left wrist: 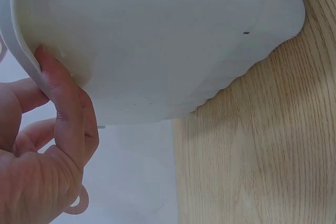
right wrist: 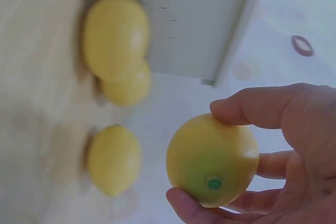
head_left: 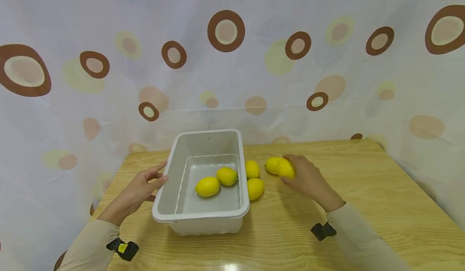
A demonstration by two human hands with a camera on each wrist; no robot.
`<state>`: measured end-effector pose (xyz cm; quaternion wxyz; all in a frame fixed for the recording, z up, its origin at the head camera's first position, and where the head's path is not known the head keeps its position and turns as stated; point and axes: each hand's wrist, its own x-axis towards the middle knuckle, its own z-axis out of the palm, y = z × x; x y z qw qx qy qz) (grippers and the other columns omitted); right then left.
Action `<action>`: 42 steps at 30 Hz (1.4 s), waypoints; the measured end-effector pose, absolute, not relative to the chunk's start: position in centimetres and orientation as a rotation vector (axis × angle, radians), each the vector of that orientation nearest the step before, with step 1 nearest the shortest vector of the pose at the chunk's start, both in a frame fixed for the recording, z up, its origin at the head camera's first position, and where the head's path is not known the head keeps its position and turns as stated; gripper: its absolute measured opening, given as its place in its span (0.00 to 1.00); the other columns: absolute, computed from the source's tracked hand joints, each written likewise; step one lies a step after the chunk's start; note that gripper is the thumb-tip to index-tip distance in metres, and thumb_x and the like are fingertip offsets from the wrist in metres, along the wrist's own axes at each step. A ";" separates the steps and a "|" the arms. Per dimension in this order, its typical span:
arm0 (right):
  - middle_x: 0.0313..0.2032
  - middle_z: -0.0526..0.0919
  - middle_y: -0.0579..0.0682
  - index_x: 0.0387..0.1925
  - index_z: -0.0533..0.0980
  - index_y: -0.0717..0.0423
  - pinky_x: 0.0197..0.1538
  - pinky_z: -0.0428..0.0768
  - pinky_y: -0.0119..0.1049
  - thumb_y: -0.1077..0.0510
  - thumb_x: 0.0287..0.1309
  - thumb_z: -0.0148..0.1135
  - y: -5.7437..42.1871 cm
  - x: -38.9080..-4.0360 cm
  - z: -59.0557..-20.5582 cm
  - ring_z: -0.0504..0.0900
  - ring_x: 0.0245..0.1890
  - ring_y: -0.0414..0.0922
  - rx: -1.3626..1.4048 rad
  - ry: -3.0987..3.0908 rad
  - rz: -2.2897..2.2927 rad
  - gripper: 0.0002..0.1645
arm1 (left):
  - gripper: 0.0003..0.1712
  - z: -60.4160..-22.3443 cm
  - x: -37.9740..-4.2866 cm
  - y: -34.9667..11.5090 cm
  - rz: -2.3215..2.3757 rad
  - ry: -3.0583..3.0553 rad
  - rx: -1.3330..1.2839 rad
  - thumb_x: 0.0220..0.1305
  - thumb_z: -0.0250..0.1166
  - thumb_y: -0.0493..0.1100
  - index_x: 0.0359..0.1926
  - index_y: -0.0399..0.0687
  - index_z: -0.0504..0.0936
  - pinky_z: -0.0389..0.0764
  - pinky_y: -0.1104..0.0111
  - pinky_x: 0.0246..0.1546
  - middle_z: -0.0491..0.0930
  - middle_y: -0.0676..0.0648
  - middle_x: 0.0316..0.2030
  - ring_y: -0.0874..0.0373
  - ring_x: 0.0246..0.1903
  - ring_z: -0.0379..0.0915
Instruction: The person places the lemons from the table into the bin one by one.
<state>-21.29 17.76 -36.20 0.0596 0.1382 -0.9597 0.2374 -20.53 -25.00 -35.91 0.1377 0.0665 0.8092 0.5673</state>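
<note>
A grey-white plastic bin (head_left: 170,219) stands on the table, with two lemons (head_left: 207,187) lying inside. My left hand (head_left: 139,188) holds the bin's left rim between thumb and fingers; the left wrist view shows the fingers (left wrist: 68,109) against the outer wall (left wrist: 157,40). On the other side, my right hand (head_left: 308,180) grips a lemon (right wrist: 212,160) between thumb and fingertips, raised off the table in the right wrist view. Another lemon (head_left: 272,165) rests on the table just left of the held one. Two more lemons (head_left: 256,188) sit close along the bin's right wall.
The wood-grain table (head_left: 378,198) extends to the right and in front of the bin. A white curtain (head_left: 232,85) patterned with brown and yellow ovals hangs behind the table and along its sides.
</note>
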 end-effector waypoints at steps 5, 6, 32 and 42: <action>0.48 0.71 0.63 0.59 0.63 0.62 0.36 0.73 0.49 0.54 0.50 0.62 17.5 -21.6 -33.3 0.73 0.40 0.55 0.427 -2.849 0.761 0.35 | 0.37 -36.0 -20.6 -25.0 1.643 2.338 0.193 0.62 0.55 0.50 0.68 0.54 0.49 0.79 0.56 0.32 0.65 0.35 0.48 0.50 0.41 0.72; 0.48 0.71 0.63 0.59 0.63 0.62 0.37 0.73 0.49 0.53 0.51 0.61 17.3 -21.7 -32.7 0.73 0.40 0.55 0.431 -2.836 0.767 0.35 | 0.37 -36.0 -20.7 -25.0 1.646 2.338 0.193 0.62 0.55 0.50 0.68 0.54 0.49 0.79 0.56 0.32 0.65 0.35 0.48 0.50 0.41 0.72; 0.36 0.75 0.51 0.57 0.64 0.60 0.32 0.72 0.34 0.51 0.50 0.57 5.3 -25.9 -23.2 0.71 0.30 0.46 0.721 -2.862 0.744 0.34 | 0.37 -36.1 -20.7 -25.0 1.646 2.337 0.182 0.62 0.55 0.51 0.68 0.55 0.49 0.79 0.56 0.32 0.65 0.36 0.48 0.51 0.42 0.72; 0.34 0.75 0.49 0.45 0.70 0.58 0.34 0.70 0.33 0.52 0.46 0.61 1.4 -28.3 -26.0 0.72 0.32 0.45 0.646 -3.004 0.769 0.23 | 0.37 -36.0 -20.7 -24.9 1.651 2.330 0.181 0.62 0.55 0.50 0.68 0.53 0.49 0.79 0.56 0.32 0.66 0.36 0.48 0.52 0.42 0.72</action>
